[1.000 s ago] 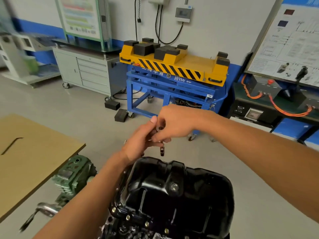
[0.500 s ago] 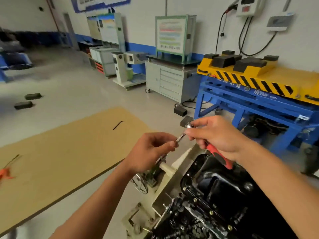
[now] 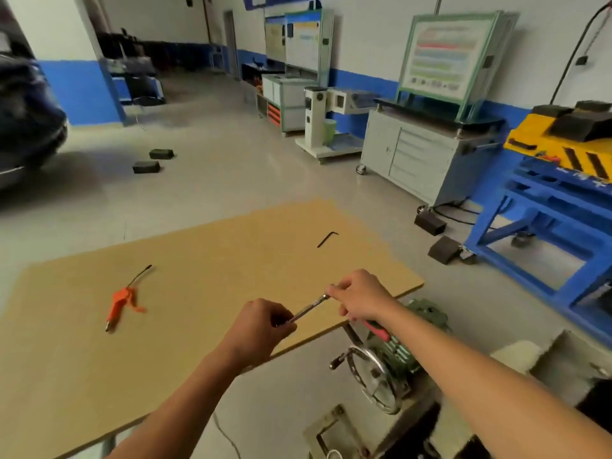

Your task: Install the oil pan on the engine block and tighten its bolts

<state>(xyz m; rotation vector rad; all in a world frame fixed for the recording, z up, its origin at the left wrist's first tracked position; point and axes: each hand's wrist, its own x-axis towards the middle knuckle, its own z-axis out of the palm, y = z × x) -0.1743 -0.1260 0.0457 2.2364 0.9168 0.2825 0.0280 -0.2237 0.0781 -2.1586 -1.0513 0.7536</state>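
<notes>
Oil pan [image 3: 597,397] sits at the very edge of view, low on the right; only a dark corner shows there, and it is probably the pan on the engine, though the blur makes that uncertain; no bolts can be seen. Both hands are up in front of the brown surface [image 3: 198,342], well apart from the pan; the pan lies to the right of them and lower, nearer the body; the right hand [image 3: 359,298] is the nearer of the two to it.

One ratchet [image 3: 308,308] spans the gap between the hands; its long axis runs from low left to high right; its red handle [image 3: 377,329] sticks out below the right hand, towards the pan. The left hand [image 3: 261,326] has its fingers [image 3: 281,321] curled round the lower end of the metal shaft; the right hand's fingers pinch the head at the upper end; whether a socket is fitted at the left end is hidden inside the grip. My guess is the tool is being made ready, and the coming move is a swing right and down to the pan's rim.

On the surface lie one orange air gun [image 3: 121,304] and one black hex key [image 3: 328,238], well apart from each other; one green gearbox [image 3: 424,313] with one hand wheel [image 3: 374,369] stands just below the right forearm; two black blocks [image 3: 152,160] lie on the floor far off.
</notes>
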